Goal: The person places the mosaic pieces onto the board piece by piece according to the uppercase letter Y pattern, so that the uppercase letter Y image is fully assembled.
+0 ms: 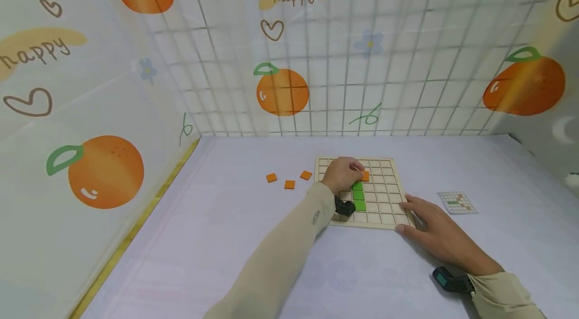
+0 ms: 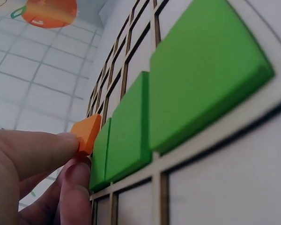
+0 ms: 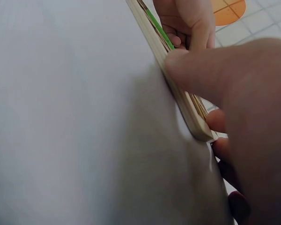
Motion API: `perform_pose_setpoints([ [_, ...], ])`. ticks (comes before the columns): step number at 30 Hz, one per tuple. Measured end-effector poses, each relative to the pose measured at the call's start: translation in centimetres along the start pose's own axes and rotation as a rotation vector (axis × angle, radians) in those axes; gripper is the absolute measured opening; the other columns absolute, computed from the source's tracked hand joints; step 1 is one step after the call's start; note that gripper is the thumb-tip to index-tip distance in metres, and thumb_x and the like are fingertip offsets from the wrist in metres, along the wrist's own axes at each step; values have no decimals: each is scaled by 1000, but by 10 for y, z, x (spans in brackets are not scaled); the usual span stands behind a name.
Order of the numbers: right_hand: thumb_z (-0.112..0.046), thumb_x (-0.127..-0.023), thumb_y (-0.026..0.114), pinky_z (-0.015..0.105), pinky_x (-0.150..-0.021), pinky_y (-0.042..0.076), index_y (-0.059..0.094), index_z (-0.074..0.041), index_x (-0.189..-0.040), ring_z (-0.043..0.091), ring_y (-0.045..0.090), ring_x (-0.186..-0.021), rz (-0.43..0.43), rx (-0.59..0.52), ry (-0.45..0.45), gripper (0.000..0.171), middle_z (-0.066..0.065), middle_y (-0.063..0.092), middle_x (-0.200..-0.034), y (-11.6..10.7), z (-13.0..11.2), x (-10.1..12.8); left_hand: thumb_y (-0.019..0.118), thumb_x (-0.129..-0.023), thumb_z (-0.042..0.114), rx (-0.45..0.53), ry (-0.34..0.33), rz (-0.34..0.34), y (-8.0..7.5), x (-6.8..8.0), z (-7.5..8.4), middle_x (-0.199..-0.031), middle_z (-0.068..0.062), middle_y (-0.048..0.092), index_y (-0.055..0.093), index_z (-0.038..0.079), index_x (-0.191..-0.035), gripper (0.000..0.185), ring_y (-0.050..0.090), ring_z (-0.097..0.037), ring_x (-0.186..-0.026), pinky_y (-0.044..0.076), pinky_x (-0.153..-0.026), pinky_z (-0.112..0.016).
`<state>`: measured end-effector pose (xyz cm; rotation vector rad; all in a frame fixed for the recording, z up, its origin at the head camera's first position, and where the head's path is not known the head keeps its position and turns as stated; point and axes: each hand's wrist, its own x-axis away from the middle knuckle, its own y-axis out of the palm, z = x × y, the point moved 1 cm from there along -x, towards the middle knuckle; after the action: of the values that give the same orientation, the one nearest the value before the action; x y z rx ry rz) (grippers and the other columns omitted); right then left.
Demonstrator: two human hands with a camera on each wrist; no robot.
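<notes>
On the white table, the left hand pinches an orange tile above the green tiles, mid-frame; lower it flat into its cell while the right hand, fingers straight, steadies the wooden grid board.

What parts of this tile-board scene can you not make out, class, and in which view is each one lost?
- Pattern card: too small in the head view to read its design.
- Wooden grid board: the left hand covers some cells in the head view.
- Orange tile: partly hidden by fingertips in the left wrist view.
- Right hand: blurred, filling the right wrist view.
</notes>
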<state>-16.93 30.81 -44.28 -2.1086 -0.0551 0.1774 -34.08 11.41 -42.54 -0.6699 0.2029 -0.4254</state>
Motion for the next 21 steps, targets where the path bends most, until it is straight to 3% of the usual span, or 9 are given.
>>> perform_pose_setpoints([
  [10,-59,-82,58,59,-99,22,46,-7,-134,41,24,-132,0,-4,6,75,16,29,-147,2,1,-1,66,-86,25,-63,-12,-1,0,2,3,-87,13,62,71,26,-91,7,54,-7,-78,45,-66,-26],
  [21,-58,-82,59,59,-99,22,46,-6,-134,42,24,-131,0,-13,5,75,16,29,-147,1,0,-1,66,-85,21,-21,-25,-25,-1,4,4,-91,13,62,71,24,-95,12,55,-7,-84,46,-70,-26],
])
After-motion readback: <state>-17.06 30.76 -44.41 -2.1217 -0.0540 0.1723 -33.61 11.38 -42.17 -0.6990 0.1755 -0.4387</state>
